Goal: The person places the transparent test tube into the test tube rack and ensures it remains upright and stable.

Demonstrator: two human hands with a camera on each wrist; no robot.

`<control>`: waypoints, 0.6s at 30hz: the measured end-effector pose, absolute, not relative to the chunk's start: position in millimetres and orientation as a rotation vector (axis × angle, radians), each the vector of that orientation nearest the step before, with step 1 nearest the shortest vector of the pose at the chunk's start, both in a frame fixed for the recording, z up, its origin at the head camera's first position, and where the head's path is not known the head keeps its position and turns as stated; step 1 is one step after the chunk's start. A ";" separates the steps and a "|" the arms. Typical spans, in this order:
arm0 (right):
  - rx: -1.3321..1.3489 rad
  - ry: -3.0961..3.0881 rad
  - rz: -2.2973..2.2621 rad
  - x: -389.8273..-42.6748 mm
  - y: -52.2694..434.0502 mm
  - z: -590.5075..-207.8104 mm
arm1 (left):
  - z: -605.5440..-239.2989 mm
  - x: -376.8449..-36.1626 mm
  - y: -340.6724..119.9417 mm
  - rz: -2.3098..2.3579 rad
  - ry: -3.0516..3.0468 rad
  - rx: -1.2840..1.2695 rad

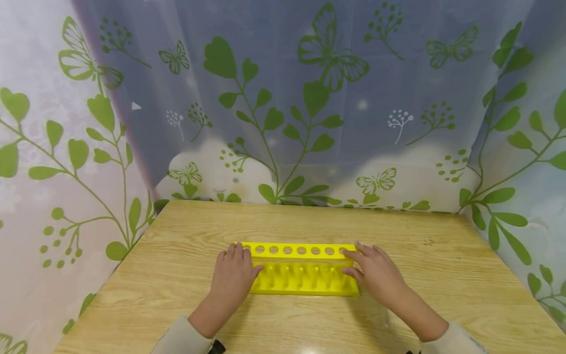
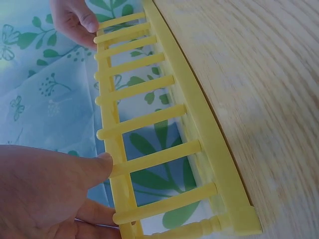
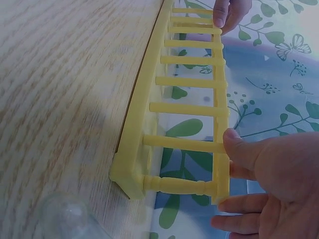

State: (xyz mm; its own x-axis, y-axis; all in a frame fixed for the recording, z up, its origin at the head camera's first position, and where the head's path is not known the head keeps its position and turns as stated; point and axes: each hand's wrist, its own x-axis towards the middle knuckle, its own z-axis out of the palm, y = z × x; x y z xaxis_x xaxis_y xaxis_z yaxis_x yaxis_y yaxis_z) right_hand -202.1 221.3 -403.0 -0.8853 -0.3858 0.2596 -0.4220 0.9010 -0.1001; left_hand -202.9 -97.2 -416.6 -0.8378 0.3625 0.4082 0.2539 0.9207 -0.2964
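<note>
A yellow plastic rack (image 1: 300, 268) with a row of round holes in its top plate and a row of pegs below stands on the wooden table (image 1: 309, 221). My left hand (image 1: 242, 260) grips its left end, fingers over the top plate and thumb on the front. In the left wrist view the thumb of my left hand (image 2: 102, 186) presses the top rail of the rack (image 2: 199, 124). My right hand (image 1: 353, 263) grips the right end the same way. In the right wrist view my right hand (image 3: 234, 169) has its thumb on the top rail of the rack (image 3: 144, 109).
A curtain (image 1: 283, 98) printed with green leaves and butterflies closes off the table at the back and both sides. A clear rounded object (image 3: 65, 216) lies on the table by the rack's right end. Bare wood lies beyond and in front of the rack.
</note>
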 end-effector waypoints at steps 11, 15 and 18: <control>0.595 -2.846 0.228 -198.1 225.6 -401.1 | -415.3 -200.6 -90.7 0.300 -2.650 -0.434; 0.598 -2.841 0.218 -197.6 227.4 -401.7 | -416.6 -201.2 -88.9 0.296 -2.665 -0.427; 0.600 -2.837 0.220 -197.6 228.8 -401.9 | -416.2 -201.5 -87.4 0.291 -2.679 -0.428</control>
